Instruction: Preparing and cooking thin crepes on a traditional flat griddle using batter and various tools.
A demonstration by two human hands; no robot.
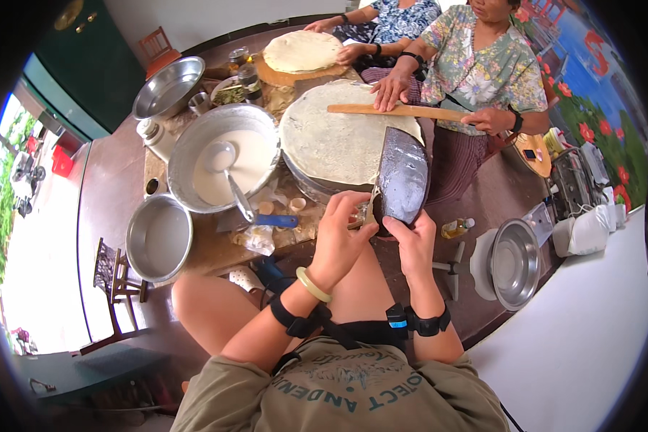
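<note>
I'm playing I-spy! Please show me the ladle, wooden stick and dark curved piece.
Ladle (219, 157), head view: on its bowl.
Wooden stick (419, 112), head view: near its middle.
Dark curved piece (405, 175), head view: on its shiny face.

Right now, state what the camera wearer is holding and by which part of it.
The right grip holds the dark curved slab by its near end. The left grip is at its near left edge; whether it holds cannot be told.

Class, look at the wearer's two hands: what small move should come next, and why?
Probably the left hand should wipe along the left edge of the dark curved tool: pale scraps seem to cling there, the left fingers are close by, and the right hand grips the tool's lower end.
</note>
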